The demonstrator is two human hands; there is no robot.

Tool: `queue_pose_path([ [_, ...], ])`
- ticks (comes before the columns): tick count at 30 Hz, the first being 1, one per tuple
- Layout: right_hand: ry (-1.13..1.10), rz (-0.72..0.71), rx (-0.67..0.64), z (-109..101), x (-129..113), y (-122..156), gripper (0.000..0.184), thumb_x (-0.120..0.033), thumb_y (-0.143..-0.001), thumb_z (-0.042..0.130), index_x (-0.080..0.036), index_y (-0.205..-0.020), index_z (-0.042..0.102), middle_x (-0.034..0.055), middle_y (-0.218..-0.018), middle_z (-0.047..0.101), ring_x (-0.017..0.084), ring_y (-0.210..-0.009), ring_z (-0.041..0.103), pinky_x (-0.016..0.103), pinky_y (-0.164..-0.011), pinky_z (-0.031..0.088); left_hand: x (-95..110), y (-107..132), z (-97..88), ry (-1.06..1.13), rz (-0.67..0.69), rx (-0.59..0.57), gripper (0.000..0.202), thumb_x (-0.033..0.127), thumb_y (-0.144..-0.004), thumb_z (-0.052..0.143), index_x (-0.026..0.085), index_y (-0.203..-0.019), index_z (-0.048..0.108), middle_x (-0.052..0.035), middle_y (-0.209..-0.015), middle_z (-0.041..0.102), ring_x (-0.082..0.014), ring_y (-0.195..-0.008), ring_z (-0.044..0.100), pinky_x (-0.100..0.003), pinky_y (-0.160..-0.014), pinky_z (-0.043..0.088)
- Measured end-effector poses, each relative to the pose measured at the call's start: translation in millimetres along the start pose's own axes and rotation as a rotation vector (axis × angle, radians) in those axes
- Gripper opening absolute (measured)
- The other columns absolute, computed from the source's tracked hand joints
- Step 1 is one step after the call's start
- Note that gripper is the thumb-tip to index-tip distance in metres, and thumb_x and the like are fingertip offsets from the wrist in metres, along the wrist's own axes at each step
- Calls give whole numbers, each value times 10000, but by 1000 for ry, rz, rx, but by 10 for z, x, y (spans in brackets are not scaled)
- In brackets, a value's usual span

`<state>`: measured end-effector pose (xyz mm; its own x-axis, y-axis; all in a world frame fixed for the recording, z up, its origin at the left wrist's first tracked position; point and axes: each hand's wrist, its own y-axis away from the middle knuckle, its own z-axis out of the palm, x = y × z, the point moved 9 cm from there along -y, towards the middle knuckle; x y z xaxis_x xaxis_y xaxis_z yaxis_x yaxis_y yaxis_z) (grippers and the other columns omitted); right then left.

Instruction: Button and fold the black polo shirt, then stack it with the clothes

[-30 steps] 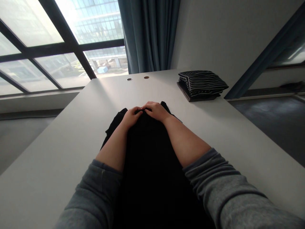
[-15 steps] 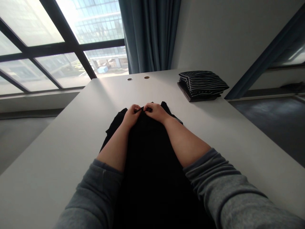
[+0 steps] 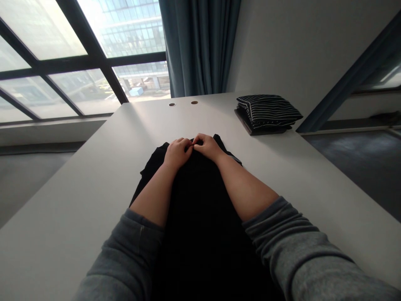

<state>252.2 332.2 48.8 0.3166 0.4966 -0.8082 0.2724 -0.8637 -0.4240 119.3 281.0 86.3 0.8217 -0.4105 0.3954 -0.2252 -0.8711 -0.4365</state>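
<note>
A black garment lies spread lengthwise on the white table, running from its far bunched end toward me. Near that far end my left hand pinches the dark cloth between thumb and fingers. Just to its right, my right hand also grips the cloth, thumb against fingertips. The fingertips of both hands nearly meet at the garment's top edge. What exactly sits between them is too dark and small to make out. Folded black fabric sticks out on both sides of my hands.
On the white table, a striped black-and-white folded cloth bundle rests on a dark flat item at the back right. Two round cable holes sit near the far edge. Beyond are a blue curtain and a window.
My left hand has shifted right, closer to my right hand, and its fingers now lie more over the cloth. My right hand has moved only slightly.
</note>
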Motion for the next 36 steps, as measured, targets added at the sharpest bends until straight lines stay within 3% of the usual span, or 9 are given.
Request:
queue_pose_path([
  [2, -72, -4, -34, 14, 29, -8, 152, -232, -753, 642, -174, -868, 722, -11, -873, 714, 137, -846, 631, 243, -806, 474, 9, 1, 52, -11, -21, -51, 101, 278, -937, 630, 243, -945, 725, -54, -995, 723, -232, -911, 662, -348, -852, 502],
  [5, -146, 38, -54, 19, 106, -19, 205, -229, -764, 652, -175, -929, 760, 3, -926, 744, 139, -884, 662, 251, -856, 508, -28, -3, 69, -32, -74, -36, 126, 305, -947, 636, 244, -983, 741, -62, -1030, 720, -234, -925, 673, -347, -854, 503],
  [9, -277, 184, -115, 104, 254, -10, 264, -249, -780, 706, -155, -1014, 785, 23, -851, 743, 116, -715, 652, 224, -680, 528, -97, -7, 105, -32, -134, -31, 131, 310, -949, 649, 246, -1018, 740, -65, -1052, 711, -239, -954, 677, -351, -869, 512],
  [12, -333, 227, -127, 140, 300, -3, 273, -187, -751, 736, -149, -1016, 788, 39, -942, 765, 101, -695, 657, 210, -653, 546, -138, -8, 141, -10, -146, -41, 131, 276, -957, 634, 248, -1031, 737, -64, -1072, 705, -241, -988, 675, -359, -895, 520],
  [16, -202, 190, -134, 139, 285, 2, 241, -160, -774, 732, -163, -1005, 801, 30, -966, 777, 103, -709, 678, 227, -725, 574, -238, -11, 204, 25, -154, -49, 120, 247, -948, 635, 251, -1007, 740, -67, -1148, 692, -248, -1057, 663, -384, -964, 524],
  [22, 56, -9, -112, 106, 77, -5, 219, -157, -830, 703, -226, -999, 826, 7, -1040, 790, 174, -1030, 729, 302, -1029, 541, -384, -27, 293, 107, -130, -58, 128, 237, -947, 633, 247, -1027, 733, -64, -1157, 694, -240, -1098, 654, -399, -1037, 513],
  [28, -8, 42, -70, 100, 106, -10, 292, -112, -810, 668, -204, -1043, 820, 17, -1073, 790, 175, -1056, 728, 306, -1052, 537, -356, -9, 227, 67, -142, -17, 160, 274, -966, 609, 267, -1056, 741, -59, -1170, 689, -237, -1084, 662, -382, -1005, 519],
  [36, 5, 100, -24, 92, 107, -20, 242, -120, -815, 684, -192, -1005, 814, 28, -1056, 788, 183, -1054, 725, 332, -1075, 524, -240, 13, 177, -16, -154, -14, 166, 290, -951, 642, 260, -1080, 741, -67, -1145, 710, -251, -1050, 669, -371, -956, 516],
])
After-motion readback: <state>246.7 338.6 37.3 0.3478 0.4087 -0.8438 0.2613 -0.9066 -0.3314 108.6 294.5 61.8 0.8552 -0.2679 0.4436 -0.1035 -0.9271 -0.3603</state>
